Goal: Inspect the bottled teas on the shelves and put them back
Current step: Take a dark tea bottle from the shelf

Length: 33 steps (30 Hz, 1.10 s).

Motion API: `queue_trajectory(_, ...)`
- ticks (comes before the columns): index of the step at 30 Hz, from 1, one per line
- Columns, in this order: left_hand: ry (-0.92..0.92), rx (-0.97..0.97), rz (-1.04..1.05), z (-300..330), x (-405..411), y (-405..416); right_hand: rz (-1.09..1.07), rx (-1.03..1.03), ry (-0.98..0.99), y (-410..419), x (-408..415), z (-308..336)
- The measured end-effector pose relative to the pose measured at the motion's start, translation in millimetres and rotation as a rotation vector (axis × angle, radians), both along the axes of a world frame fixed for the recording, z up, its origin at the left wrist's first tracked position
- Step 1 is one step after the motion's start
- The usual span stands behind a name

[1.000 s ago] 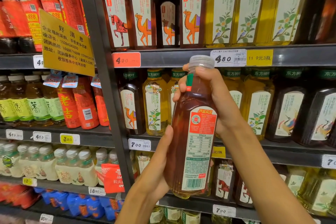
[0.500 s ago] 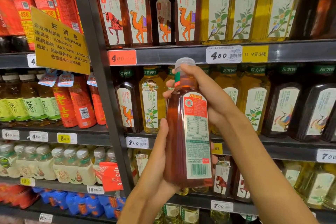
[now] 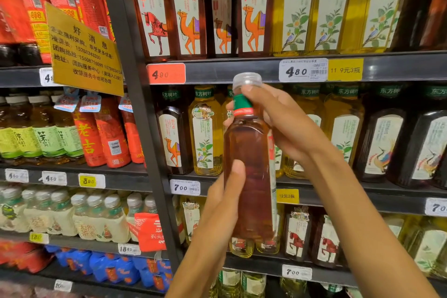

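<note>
I hold one bottle of reddish-brown tea (image 3: 249, 164) upright in front of the middle shelf. It has a clear cap and a green neck band, and its plain side faces me, with the label's edge showing on its right. My left hand (image 3: 217, 203) cups the lower body from the left, thumb across the front. My right hand (image 3: 285, 126) grips the neck and shoulder from the right. Both hands are closed on this bottle.
Shelves of bottled teas fill the view: camel and horse labels on the top shelf (image 3: 242, 70), yellow teas and dark bottles (image 3: 379, 143) in the middle row. A dark upright post (image 3: 137, 109) divides the bays. A yellow notice sign (image 3: 84, 51) hangs at left.
The bottle has turned about its upright axis: the red-and-green back label that faced me has swung to the right edge. Both hands keep their hold.
</note>
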<state>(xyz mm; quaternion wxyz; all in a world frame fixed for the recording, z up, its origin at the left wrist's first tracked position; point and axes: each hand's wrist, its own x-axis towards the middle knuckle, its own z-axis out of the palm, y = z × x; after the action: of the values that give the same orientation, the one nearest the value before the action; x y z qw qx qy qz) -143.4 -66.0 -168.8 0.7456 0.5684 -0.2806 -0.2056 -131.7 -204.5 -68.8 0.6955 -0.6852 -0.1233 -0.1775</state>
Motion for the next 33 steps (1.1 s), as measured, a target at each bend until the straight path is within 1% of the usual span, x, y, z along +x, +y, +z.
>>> queue_trajectory(2,-0.097,0.032,0.102,-3,1,-5,0.004,-0.015,-0.019,2,1,-1)
queue_trajectory(4,-0.077,0.019,0.126,-6,3,-8,0.006,0.052,-0.042,4,2,-4)
queue_trajectory(6,-0.034,0.007,0.081,-5,6,-6,0.051,0.118,-0.075,4,4,-5)
queue_trajectory(9,0.017,0.009,-0.010,-6,13,2,0.265,0.292,-0.138,-1,4,-4)
queue_trajectory(11,0.139,-0.001,-0.122,-7,14,4,0.413,0.377,-0.186,-2,5,-4)
queue_trajectory(12,0.195,-0.019,-0.176,-7,14,4,0.457,0.403,-0.202,-3,6,-5)
queue_trajectory(13,0.213,-0.037,-0.207,-6,14,4,0.478,0.433,-0.212,-3,7,-6)
queue_trajectory(14,0.195,-0.044,-0.196,-6,15,3,0.473,0.461,-0.214,-4,7,-7)
queue_trajectory(15,0.159,-0.048,-0.158,-5,16,3,0.421,0.462,-0.207,-5,8,-7)
queue_trajectory(16,0.118,-0.044,-0.100,-1,17,2,0.309,0.411,-0.198,-7,7,-7)
queue_trajectory(18,0.014,-0.018,0.060,4,20,-2,0.043,0.213,-0.165,-8,6,-6)
queue_trajectory(19,-0.042,-0.001,0.152,4,22,-5,-0.034,0.137,-0.136,-8,6,-6)
queue_trajectory(20,-0.102,0.013,0.237,3,24,-8,-0.073,0.099,-0.106,-6,7,-7)
queue_trajectory(22,-0.198,0.034,0.336,-1,21,-13,-0.102,0.114,-0.086,-1,9,-9)
queue_trajectory(24,-0.235,0.025,0.325,-8,19,-17,-0.105,0.144,-0.107,0,10,-8)
queue_trajectory(26,-0.258,0.017,0.265,-11,21,-15,-0.093,0.112,-0.145,-4,9,-6)
queue_trajectory(29,-0.217,0.009,0.091,-9,31,-5,0.063,0.153,-0.199,-9,7,-2)
queue_trajectory(31,-0.180,0.050,-0.025,-9,37,-2,0.154,0.210,-0.214,-9,6,-2)
queue_trajectory(33,-0.189,0.078,-0.038,-9,40,-2,0.160,0.195,-0.238,-6,6,-4)
